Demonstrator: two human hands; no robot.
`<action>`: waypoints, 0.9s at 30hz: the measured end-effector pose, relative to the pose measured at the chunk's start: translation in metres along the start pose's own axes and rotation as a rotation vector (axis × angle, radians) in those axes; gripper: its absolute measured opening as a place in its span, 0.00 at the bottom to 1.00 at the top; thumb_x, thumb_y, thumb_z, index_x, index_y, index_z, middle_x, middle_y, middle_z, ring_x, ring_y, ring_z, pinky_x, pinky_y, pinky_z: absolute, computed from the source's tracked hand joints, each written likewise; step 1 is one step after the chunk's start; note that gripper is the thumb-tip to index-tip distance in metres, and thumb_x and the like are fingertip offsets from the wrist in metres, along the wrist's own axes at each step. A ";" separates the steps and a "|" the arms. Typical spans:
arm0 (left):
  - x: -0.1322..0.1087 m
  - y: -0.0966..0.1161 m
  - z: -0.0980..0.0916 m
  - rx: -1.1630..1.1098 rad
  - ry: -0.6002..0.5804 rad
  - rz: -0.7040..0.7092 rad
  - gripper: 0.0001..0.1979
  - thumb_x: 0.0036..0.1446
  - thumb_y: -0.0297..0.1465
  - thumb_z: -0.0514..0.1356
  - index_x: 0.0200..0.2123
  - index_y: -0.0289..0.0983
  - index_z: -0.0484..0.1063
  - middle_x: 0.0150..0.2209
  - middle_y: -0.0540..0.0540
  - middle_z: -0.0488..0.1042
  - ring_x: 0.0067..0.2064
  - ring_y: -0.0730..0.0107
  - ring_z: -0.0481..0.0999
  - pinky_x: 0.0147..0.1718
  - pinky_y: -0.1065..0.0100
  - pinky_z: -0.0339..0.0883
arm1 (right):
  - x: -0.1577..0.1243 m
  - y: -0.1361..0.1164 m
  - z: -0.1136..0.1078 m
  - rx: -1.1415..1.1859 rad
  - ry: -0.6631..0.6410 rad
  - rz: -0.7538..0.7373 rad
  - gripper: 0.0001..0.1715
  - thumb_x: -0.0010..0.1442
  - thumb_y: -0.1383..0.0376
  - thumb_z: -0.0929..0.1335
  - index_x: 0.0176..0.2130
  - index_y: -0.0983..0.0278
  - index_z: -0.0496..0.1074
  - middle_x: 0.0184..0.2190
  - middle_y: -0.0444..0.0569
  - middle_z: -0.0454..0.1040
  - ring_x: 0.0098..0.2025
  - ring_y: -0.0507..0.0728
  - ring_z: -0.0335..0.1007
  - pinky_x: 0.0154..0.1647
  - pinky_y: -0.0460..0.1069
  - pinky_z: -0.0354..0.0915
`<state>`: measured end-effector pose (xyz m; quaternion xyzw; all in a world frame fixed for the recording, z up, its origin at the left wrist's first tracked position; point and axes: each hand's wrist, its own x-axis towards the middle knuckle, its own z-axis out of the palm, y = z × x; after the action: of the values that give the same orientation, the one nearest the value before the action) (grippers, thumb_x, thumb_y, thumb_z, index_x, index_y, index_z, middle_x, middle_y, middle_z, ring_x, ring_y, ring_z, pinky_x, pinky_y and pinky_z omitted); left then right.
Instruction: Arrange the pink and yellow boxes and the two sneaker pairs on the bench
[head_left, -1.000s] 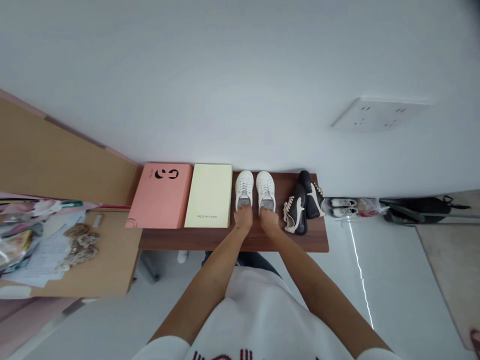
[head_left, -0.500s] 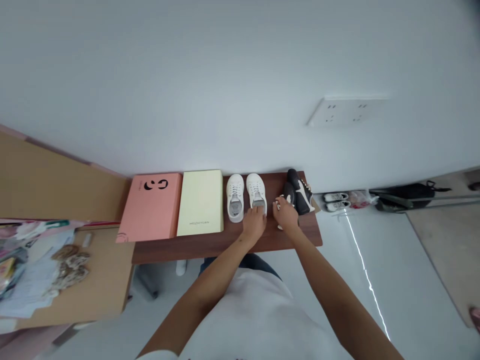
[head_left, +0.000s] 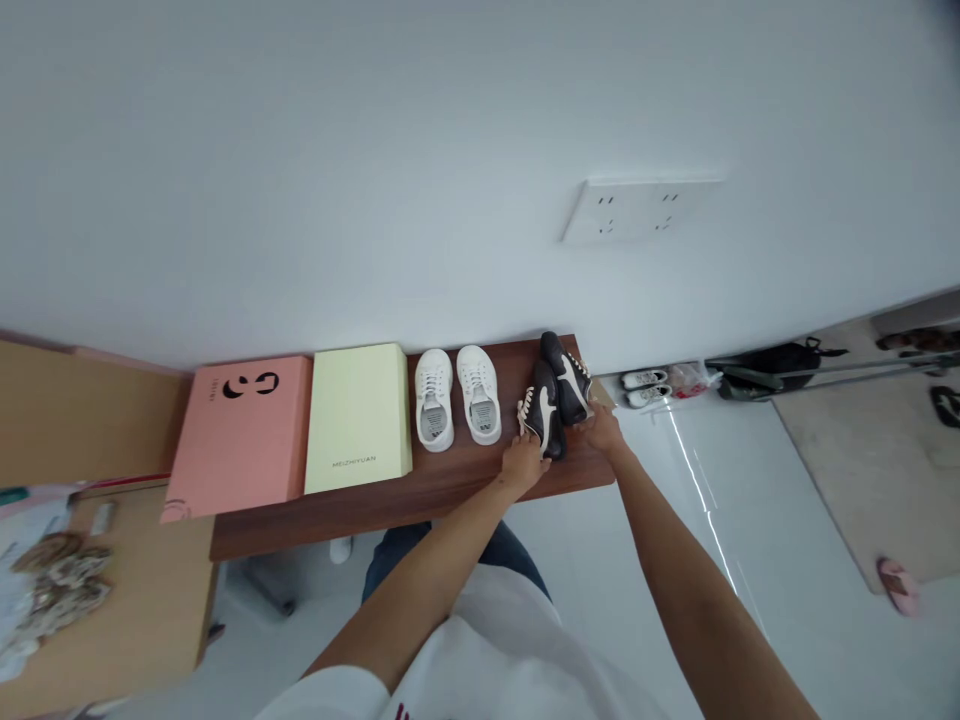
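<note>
A pair of black sneakers with white stripes lies on its sides at the right end of a dark wooden shelf (head_left: 390,500). My left hand (head_left: 521,462) grips the heel of the nearer black sneaker (head_left: 541,410). My right hand (head_left: 602,430) holds the heel of the farther black sneaker (head_left: 568,378). A pair of white sneakers (head_left: 457,398) stands upright, side by side, just left of the black pair, with neither hand touching it.
A pale yellow box (head_left: 360,418) and a pink box (head_left: 240,435) lie flat on the shelf's left part. A light wooden desk (head_left: 127,610) with clutter adjoins at the left. More shoes (head_left: 645,388) and a black bag (head_left: 765,368) lie on the floor to the right.
Both hands have left the white sneakers and moved right onto the black pair. The view has swung to the right, so the shelf's contents sit further left in the picture.
</note>
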<state>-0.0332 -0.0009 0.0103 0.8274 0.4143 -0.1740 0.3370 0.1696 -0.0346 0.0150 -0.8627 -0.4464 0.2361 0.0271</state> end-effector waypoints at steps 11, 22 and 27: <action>0.011 -0.010 -0.005 -0.116 -0.072 0.060 0.12 0.66 0.39 0.59 0.44 0.36 0.75 0.46 0.40 0.81 0.50 0.59 0.80 0.46 0.66 0.69 | 0.024 0.003 -0.002 0.026 -0.050 -0.059 0.21 0.61 0.64 0.71 0.53 0.67 0.73 0.47 0.54 0.78 0.50 0.61 0.73 0.50 0.51 0.64; 0.005 0.005 -0.048 0.045 0.006 0.135 0.16 0.67 0.38 0.54 0.53 0.40 0.73 0.49 0.38 0.80 0.53 0.51 0.79 0.49 0.58 0.71 | 0.002 -0.009 -0.018 -0.221 -0.043 -0.144 0.17 0.65 0.62 0.70 0.54 0.61 0.73 0.45 0.55 0.77 0.51 0.63 0.73 0.51 0.53 0.61; 0.017 0.013 -0.065 0.115 0.008 0.139 0.16 0.67 0.33 0.54 0.54 0.37 0.73 0.48 0.35 0.79 0.54 0.48 0.78 0.52 0.54 0.71 | -0.001 -0.017 -0.019 -0.329 -0.055 -0.163 0.16 0.66 0.64 0.68 0.53 0.62 0.72 0.47 0.56 0.78 0.54 0.63 0.71 0.53 0.53 0.59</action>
<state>-0.0122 0.0488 0.0523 0.8729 0.3466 -0.1703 0.2983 0.1641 -0.0220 0.0370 -0.8097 -0.5480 0.1806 -0.1075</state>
